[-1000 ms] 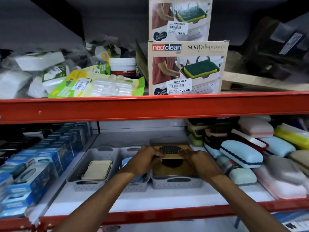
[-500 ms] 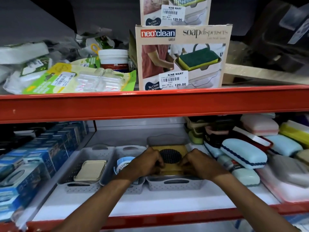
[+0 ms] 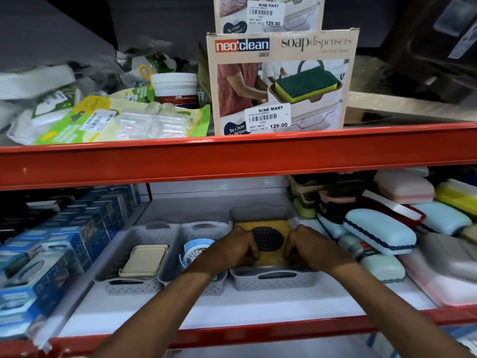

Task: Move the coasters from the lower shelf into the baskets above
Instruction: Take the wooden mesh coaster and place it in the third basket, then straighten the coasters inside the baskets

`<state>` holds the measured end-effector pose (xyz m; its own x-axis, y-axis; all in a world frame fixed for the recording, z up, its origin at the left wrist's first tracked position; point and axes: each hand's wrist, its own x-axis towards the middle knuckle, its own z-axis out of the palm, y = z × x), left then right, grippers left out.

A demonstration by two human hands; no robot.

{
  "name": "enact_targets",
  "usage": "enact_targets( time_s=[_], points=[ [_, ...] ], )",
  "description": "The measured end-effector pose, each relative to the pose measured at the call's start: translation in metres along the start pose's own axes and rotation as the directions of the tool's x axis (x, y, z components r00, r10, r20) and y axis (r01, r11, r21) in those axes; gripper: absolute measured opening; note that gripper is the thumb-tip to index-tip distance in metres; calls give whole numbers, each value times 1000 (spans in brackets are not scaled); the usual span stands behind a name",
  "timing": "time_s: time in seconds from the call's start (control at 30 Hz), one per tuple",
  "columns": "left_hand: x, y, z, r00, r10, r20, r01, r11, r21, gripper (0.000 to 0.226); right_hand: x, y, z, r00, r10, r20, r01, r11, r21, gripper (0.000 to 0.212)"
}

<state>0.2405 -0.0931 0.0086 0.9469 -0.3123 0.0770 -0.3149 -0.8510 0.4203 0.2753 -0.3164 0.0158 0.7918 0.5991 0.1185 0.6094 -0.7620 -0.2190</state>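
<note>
Three grey perforated baskets stand side by side on the white shelf. The right basket [image 3: 273,280] holds a yellow-brown square coaster [image 3: 267,228] with a black mesh disc at its centre. My left hand [image 3: 233,250] grips the coaster's left edge and my right hand [image 3: 313,250] grips its right edge, both inside the basket. The middle basket [image 3: 204,227] holds a blue round item [image 3: 195,250], partly hidden by my left wrist. In the left basket [image 3: 144,229] lie beige square coasters [image 3: 144,262].
Blue boxes [image 3: 64,244] fill the shelf's left side. Soap cases in pale colours [image 3: 379,235] pile up at the right. A red shelf beam [image 3: 232,156] runs above, carrying a soap dispenser box [image 3: 281,81] and packets.
Both hands have pushed the yellow-brown coaster down and settled lower into the right basket. The camera has tilted, so the shelves sit lower in view.
</note>
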Motion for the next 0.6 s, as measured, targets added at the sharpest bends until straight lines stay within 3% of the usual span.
enact_targets(
  time_s=[0.1,0.2,0.3,0.4,0.5,0.6],
  points=[
    [-13,-2,-8,998,63,0,-63,998,30,13,0,-5,-4,1000,1,30,0,999,-37,12],
    [-33,-11,-30,986,60,-156,-55,998,34,23,3,-19,-2,999,-30,-22,30,1000,-5,15],
    [-61,-30,-58,959,-13,-284,17,1000,10,29,8,-49,1,984,-147,-104,156,984,83,27],
    [-87,-48,-67,970,-96,-222,118,989,88,31,16,-88,6,969,-241,-54,246,963,109,43],
    [-103,-65,-61,972,-166,-163,191,971,146,33,25,-117,15,955,-295,11,294,953,78,40],
    [-106,-59,-57,980,-157,-119,176,970,166,37,36,-127,29,958,-276,79,279,960,-20,37]
  ],
)
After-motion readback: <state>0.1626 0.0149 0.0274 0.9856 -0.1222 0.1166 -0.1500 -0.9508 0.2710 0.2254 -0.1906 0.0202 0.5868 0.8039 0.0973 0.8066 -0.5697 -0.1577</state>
